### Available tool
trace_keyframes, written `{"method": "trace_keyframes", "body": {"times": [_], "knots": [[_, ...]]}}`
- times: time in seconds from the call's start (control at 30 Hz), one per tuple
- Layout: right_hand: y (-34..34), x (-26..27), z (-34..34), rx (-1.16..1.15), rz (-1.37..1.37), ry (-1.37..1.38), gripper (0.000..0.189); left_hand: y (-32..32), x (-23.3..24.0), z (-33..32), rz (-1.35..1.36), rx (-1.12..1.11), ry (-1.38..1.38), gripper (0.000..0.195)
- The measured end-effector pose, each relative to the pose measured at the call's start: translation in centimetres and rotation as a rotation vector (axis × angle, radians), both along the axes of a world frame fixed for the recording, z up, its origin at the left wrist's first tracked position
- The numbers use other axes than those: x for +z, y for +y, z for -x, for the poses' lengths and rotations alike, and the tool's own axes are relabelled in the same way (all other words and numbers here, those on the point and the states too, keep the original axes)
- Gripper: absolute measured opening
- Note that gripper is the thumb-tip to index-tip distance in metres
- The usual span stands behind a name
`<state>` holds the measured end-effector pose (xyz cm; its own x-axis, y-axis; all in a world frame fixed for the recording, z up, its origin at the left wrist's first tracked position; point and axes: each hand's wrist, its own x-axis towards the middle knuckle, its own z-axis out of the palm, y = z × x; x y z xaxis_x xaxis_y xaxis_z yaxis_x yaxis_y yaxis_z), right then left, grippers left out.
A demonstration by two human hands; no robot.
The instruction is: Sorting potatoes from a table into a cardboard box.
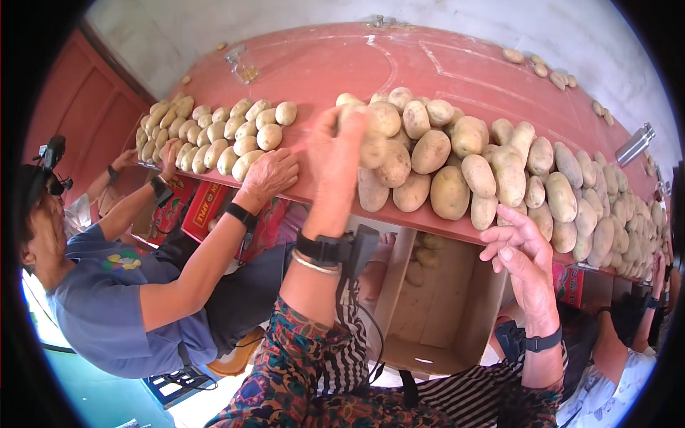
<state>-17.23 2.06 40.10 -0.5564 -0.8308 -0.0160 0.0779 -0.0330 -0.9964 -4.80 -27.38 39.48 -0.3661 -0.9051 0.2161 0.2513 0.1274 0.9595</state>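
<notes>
A long pile of potatoes (pixel 449 192) lies along the near edge of a red table (pixel 321 59). My left hand (pixel 340 139), slightly blurred, is at the left end of this pile, its fingers around a potato (pixel 350 109). Before the pile's front, just beyond the table edge, my right hand (pixel 522 251) is raised with its fingers apart and nothing in it. Below the edge, between my forearms, an open cardboard box (pixel 428 321) has several potatoes (pixel 428 257) at its far end.
At the left a co-worker (pixel 123 299) rests a hand (pixel 270 174) by another group of potatoes (pixel 214 139). A glass jar (pixel 242 65) stands at the back left, and a metal flask (pixel 636 143) lies at the right. Red printed boxes (pixel 205 211) are under the table edge. More people sit at the far right.
</notes>
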Motion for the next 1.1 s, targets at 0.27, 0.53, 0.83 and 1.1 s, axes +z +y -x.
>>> {"method": "trace_keyframes", "body": {"times": [0.27, 0.53, 0.83, 1.1], "knots": [[0.5, -0.2, 0.5, -0.009, -0.014, 0.021, 0.061, -3.5, -3.3, -1.2, 0.378, 0.082, -0.705, 0.046], [0.9, 0.2, 0.3, 0.087, -0.127, -0.035, 0.045, -3.3, -2.3, -1.6, 0.309, 0.093, -0.868, 0.050], [1.0, -3.1, 0.9, 0.243, -0.412, 0.037, 0.039, -2.9, -2.0, -0.6, 0.485, 0.231, -0.753, 0.052], [0.5, -13.9, 2.0, 0.559, -1.031, 0.689, 0.035, 1.2, -0.8, 1.8, 0.675, 0.285, -0.263, 0.041]]}}
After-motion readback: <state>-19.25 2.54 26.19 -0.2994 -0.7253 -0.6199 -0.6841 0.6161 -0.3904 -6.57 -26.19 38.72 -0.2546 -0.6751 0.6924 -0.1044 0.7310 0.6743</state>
